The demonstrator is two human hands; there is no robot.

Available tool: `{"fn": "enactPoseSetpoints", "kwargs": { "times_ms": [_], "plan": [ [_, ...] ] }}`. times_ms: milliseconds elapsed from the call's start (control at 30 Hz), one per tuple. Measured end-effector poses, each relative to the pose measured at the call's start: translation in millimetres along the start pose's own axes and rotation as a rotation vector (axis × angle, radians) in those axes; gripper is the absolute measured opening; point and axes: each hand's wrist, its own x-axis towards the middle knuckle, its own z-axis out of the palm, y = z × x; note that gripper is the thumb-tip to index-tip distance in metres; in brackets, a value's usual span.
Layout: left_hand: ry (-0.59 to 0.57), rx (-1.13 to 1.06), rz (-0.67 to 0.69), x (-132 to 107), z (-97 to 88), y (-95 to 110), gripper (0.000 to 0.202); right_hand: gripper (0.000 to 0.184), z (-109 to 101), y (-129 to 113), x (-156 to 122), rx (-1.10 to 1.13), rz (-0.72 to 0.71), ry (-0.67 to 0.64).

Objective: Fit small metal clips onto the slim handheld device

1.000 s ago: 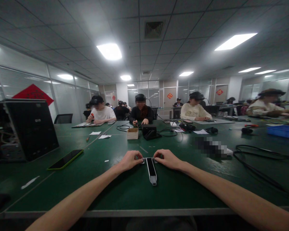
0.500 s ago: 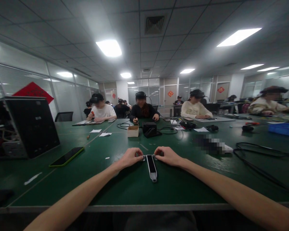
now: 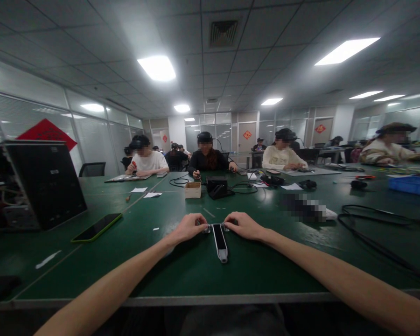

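Observation:
A slim black and silver stick-shaped device [image 3: 220,241] lies on the green table [image 3: 182,275], its long axis pointing toward me. My left hand [image 3: 188,227] pinches a small silver part at the far left end of the device, fingers curled. On the far right end, my right hand [image 3: 242,225] is closed in the same way on a matching part. Both forearms stretch across the table toward it.
A phone in a green case [image 3: 96,227] lies at the left, beside an open computer case [image 3: 38,186]. A small cardboard box [image 3: 192,190] and a black unit [image 3: 217,188] sit beyond my hands. Black cables [image 3: 371,233] run at the right. Several people work across the table.
The view has tilted slightly, so the hands and device sit a little higher in the picture. The hands keep the same pinch on the device's far end.

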Motion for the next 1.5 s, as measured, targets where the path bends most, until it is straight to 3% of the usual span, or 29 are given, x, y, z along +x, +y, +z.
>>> {"fn": "enactPoseSetpoints", "kwargs": {
  "times_ms": [333, 767, 1300, 1500],
  "plan": [
    [0.022, 0.044, 0.040, 0, 2.1, -2, 0.029, 0.025, 4, 3, 2, 0.004, -0.011, 0.034],
    [0.002, 0.073, -0.025, -3, -0.8, 7, 0.025, 0.030, 5, 4, 2, 0.017, -0.008, 0.019],
    [0.121, 0.116, 0.024, -2, 3.0, 7, 0.027, 0.028, 5, 6, 2, 0.017, -0.003, 0.019],
    [0.078, 0.128, 0.034, -3, 2.8, 8, 0.028, 0.029, 4, 4, 2, 0.010, -0.003, 0.017]
  ]
}}
